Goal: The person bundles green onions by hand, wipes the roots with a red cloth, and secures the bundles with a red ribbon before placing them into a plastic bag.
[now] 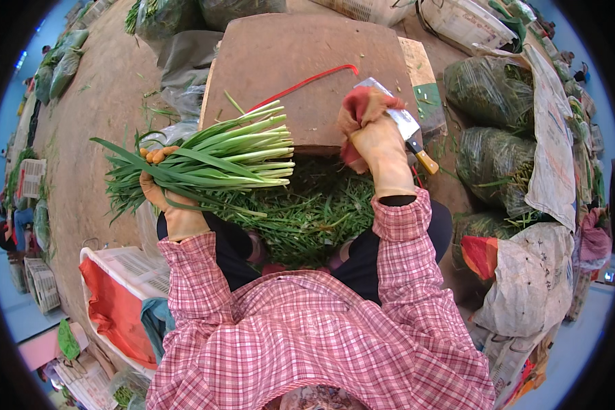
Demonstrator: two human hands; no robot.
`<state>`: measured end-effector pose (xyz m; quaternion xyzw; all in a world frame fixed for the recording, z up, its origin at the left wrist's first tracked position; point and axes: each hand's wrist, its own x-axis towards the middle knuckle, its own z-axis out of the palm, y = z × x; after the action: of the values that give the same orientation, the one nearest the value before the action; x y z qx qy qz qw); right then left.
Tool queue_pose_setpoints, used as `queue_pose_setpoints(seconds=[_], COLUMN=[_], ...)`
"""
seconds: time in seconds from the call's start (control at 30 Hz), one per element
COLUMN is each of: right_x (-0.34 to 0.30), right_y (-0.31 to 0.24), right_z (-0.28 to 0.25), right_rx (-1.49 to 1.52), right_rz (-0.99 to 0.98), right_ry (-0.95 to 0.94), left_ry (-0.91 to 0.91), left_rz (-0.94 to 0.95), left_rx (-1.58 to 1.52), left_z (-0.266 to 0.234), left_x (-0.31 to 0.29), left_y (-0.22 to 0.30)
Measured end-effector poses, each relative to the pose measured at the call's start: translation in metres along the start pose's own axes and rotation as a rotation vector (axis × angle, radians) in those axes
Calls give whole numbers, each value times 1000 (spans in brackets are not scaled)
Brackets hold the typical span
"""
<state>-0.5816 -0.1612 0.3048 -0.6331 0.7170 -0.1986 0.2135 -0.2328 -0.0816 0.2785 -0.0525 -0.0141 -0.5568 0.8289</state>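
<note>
My left hand [156,194], in a tan glove with orange-brown fingertips, is closed around a thick bunch of garlic chives [246,147]. Their pale cut ends point right, toward the wooden board [307,51], while the leafy tops spread out left. Over the board's right front part is my right hand [374,133], bent around a crumpled reddish cloth [362,106]; its fingertips are hidden. A broad-bladed knife [404,125] lies just right of that hand, its wood-and-black handle toward me. Across the board stretches a red strip [304,85].
Loose green trimmings [307,212] heap between my legs, below the board. Stuffed plastic bags of greens [495,167] line the right side. At lower left stands a white crate [133,270] with an orange-red lining. More bags [178,17] and a white basket [465,24] sit beyond.
</note>
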Motion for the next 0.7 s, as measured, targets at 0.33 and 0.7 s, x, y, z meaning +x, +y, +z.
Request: queue_pose_setpoints(seconds=[0.33, 0.7], right_x=[-87, -21], right_y=[-29, -92], right_z=[4, -57], right_rx=[458, 243], right_rz=[-59, -849], right_ry=[-374, 208], left_ry=[107, 14], left_rz=[127, 13], left_rx=[343, 384], left_z=[7, 65], left_x=[19, 20], left_y=[-3, -57])
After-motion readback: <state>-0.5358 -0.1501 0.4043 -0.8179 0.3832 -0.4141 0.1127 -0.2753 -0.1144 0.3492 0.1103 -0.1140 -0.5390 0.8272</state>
